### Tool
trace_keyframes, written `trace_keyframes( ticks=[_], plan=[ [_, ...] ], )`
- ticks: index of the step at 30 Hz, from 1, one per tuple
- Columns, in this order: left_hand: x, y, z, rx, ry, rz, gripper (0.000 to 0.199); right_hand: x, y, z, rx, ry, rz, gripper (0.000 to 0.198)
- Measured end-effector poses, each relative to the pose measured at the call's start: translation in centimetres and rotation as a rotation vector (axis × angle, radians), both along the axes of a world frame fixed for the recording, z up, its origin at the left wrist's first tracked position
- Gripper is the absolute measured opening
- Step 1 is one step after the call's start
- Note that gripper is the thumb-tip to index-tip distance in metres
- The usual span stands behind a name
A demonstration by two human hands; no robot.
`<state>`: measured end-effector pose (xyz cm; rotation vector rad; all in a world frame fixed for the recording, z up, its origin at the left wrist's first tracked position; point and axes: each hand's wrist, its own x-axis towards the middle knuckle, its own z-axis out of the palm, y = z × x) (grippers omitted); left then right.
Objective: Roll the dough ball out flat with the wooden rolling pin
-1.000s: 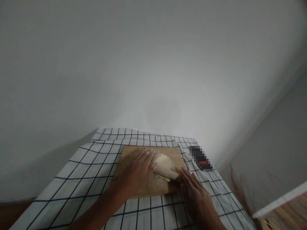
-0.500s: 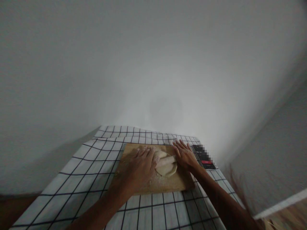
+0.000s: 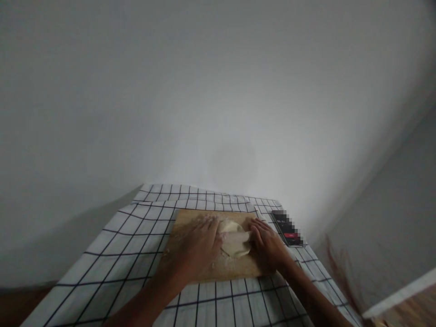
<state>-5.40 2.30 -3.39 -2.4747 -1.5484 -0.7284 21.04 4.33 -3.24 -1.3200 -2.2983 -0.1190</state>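
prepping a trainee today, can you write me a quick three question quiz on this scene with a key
1. True or false: the phone lies on top of the wooden board.
2. What lies across the dough?
A) a knife
B) a rolling pin
C) a spoon
3. Which of the person's hands is nearer the phone?

Key
1. False: it lies on the checked cloth, to the right of the board.
2. B
3. The right hand.
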Motion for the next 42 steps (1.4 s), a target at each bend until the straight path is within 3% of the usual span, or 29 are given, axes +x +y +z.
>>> trace_keyframes(
  ticks=[3,6,10,13,21,24,26,30,36,39,42],
  plan=[
    [-0.1,-0.5,0.2,-0.049,-0.022,-0.044,0.052,1.0,-5.7,-1.4,0.064,0.017,-0.06,0.04],
    [-0.4,-1.1,0.6,-0.088,-0.037,-0.113,0.054,1.6,-10.0,-3.2,0.166,-0.045,-0.036,0.056],
    [-0.5,-1.6,0.7,-0.081,-0.013,-0.171,0.055,1.8,-11.2,-4.0,0.193,-0.105,-0.009,0.068],
    [-0.2,-1.5,0.5,-0.051,0.001,-0.116,0.053,1.6,-8.1,-2.8,0.088,-0.088,-0.087,0.061],
    [0.5,-0.2,-0.2,0.033,-0.033,0.022,0.044,-2.6,6.9,1.5,-0.174,-0.108,-0.111,0.056],
    [0.4,-0.1,-0.5,0.043,-0.047,0.053,0.043,-4.4,9.5,2.0,-0.189,-0.112,-0.078,0.053],
    [0.2,-0.1,-0.5,0.04,-0.048,0.064,0.045,-4.5,9.5,1.9,-0.181,-0.114,-0.058,0.05],
    [-0.3,0.0,-0.1,0.012,-0.029,0.058,0.046,-2.3,6.0,1.2,-0.147,-0.104,-0.038,0.051],
    [-0.3,0.1,-0.2,0.04,0.002,-0.001,0.046,1.5,-4.3,-1.8,0.092,-0.064,-0.025,0.041],
    [-0.3,-0.1,-0.5,0.068,0.02,-0.067,0.045,2.3,-8.1,-4.8,0.246,-0.096,0.002,0.058],
    [-0.6,-0.3,-0.3,0.086,0.031,-0.123,0.044,2.4,-9.7,-6.5,0.338,-0.073,0.024,0.067]
  ],
)
